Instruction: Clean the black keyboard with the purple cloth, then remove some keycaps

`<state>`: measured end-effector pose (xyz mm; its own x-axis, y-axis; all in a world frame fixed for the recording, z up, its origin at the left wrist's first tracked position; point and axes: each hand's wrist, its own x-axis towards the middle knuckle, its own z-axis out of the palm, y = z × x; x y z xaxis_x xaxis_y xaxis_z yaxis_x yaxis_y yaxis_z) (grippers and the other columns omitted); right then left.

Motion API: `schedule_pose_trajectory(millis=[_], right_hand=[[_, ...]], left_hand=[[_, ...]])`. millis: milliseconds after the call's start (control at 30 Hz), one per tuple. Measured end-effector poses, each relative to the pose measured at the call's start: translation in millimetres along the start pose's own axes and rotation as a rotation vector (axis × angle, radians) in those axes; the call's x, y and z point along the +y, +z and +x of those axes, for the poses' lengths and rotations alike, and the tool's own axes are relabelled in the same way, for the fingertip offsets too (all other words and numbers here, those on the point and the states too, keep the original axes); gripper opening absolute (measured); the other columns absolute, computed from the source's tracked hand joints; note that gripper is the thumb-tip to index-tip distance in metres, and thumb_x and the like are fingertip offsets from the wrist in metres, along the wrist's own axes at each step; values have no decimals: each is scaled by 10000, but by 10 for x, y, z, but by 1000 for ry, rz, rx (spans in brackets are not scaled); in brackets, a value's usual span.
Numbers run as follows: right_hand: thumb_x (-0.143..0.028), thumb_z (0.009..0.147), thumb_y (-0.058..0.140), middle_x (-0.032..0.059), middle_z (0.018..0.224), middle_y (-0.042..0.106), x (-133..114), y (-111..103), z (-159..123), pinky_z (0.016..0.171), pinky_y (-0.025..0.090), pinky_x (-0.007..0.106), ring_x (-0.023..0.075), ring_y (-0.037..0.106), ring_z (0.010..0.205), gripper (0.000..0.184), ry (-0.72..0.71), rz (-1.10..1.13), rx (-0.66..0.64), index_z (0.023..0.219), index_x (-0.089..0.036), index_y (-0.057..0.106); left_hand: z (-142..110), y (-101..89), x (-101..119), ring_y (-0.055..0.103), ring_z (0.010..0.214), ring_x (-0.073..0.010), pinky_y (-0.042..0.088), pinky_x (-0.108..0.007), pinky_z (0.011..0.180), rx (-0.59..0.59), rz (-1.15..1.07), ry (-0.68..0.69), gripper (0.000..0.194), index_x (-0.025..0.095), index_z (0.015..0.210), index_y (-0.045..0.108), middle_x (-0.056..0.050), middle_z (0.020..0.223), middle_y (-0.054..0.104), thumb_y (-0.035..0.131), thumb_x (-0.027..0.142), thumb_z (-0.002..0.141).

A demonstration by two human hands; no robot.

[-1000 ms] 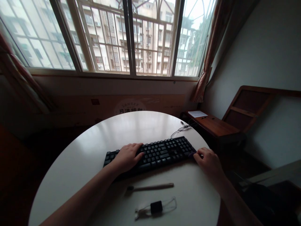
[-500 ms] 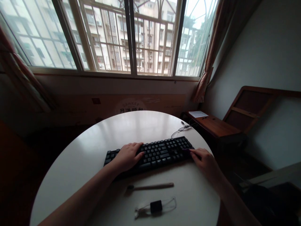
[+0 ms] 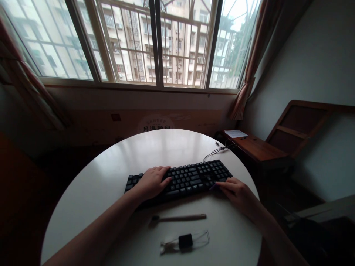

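A black keyboard [image 3: 191, 180] lies across the white round table. My left hand [image 3: 154, 181] rests palm down on its left part, fingers stretched toward the far edge and thumb apart over the keys. At the near right edge of the keyboard, my right hand [image 3: 235, 188] pinches a small, thin purple piece [image 3: 213, 186]; its tip meets the keyboard's front edge, and the rest is hidden by the fingers. Closer to me lies a brush [image 3: 180, 218] with a pale handle and dark bristles. Nearer still is a wire keycap puller [image 3: 185, 242] with a black grip.
The keyboard's cable [image 3: 217, 149] is bunched at the table's far right. The round table [image 3: 91, 195] has a curved edge. Beyond it, a wooden bench [image 3: 257, 149] carries paper [image 3: 235, 133]. A barred window [image 3: 158, 48] and curtains are ahead.
My right hand has moved left and toward me with the purple piece, from the number keys to the keyboard's front edge. My left hand stays in place. The view shifts slightly.
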<state>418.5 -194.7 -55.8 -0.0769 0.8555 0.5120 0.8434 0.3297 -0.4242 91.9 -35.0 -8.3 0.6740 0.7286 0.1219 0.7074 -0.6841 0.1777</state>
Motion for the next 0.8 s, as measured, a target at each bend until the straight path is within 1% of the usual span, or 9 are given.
schedule_pose_trajectory(millis=[100, 200, 300, 400, 500, 600, 700, 800], right_hand=[[-241, 923, 553, 58, 827, 646, -19, -5, 1, 736, 529, 337, 200, 611, 795, 230, 13, 3, -26, 1061, -218, 735], [-229, 910, 556, 59, 817, 642, -46, -21, -7, 719, 527, 334, 201, 609, 791, 205, -17, 8, -14, 990, -209, 743], [-236, 923, 541, 51, 800, 625, -43, -43, -22, 690, 522, 322, 192, 604, 759, 217, -25, 22, 59, 1034, -201, 724], [-242, 931, 538, 50, 814, 616, -3, -58, -37, 683, 520, 319, 192, 603, 758, 194, -10, 57, 169, 1026, -198, 702], [-244, 928, 546, 62, 879, 620, 57, -56, -46, 718, 523, 334, 204, 607, 812, 141, -10, 73, 249, 981, -194, 666], [-255, 930, 535, 70, 903, 618, 106, -41, -51, 722, 522, 347, 214, 603, 831, 114, -19, 72, 267, 943, -191, 629], [-268, 931, 542, 66, 879, 624, 125, -26, -56, 707, 520, 350, 214, 600, 809, 109, -18, 53, 213, 929, -196, 625], [-273, 923, 578, 62, 871, 645, 129, -17, -60, 731, 519, 362, 220, 606, 828, 106, -43, 30, 130, 964, -212, 655]], left_hand=[[-2, 1, 5, 525, 1239, -289, 363, -430, 1064, -6, -7, -7, 531, 209, 1367, 508, -108, 1354, 587, 422, 486, 922], [-9, 4, 18, 528, 1237, -289, 362, -426, 1066, -9, -19, -13, 520, 218, 1361, 513, -105, 1351, 590, 433, 481, 919], [-21, -25, 26, 507, 1262, -285, 355, -415, 1081, -1, -48, -3, 536, 196, 1376, 500, -112, 1371, 572, 433, 468, 920], [-30, -120, -24, 497, 1277, -276, 374, -394, 1078, 43, -107, -12, 566, 162, 1396, 481, -125, 1385, 554, 407, 464, 923], [-31, -252, -175, 522, 1251, -277, 395, -395, 1063, 163, -150, -72, 563, 136, 1358, 521, -136, 1353, 576, 391, 461, 917], [-26, -370, -388, 569, 1195, -275, 431, -394, 1029, 284, -220, -163, 543, 139, 1294, 577, -128, 1308, 612, 406, 473, 902], [-29, -445, -571, 645, 1064, -250, 493, -351, 941, 322, -325, -258, 497, 169, 1207, 635, -87, 1188, 689, 420, 483, 888], [-41, -464, -686, 664, 1008, -236, 504, -320, 896, 350, -310, -301, 454, 177, 1142, 670, -71, 1113, 721, 447, 466, 872]])
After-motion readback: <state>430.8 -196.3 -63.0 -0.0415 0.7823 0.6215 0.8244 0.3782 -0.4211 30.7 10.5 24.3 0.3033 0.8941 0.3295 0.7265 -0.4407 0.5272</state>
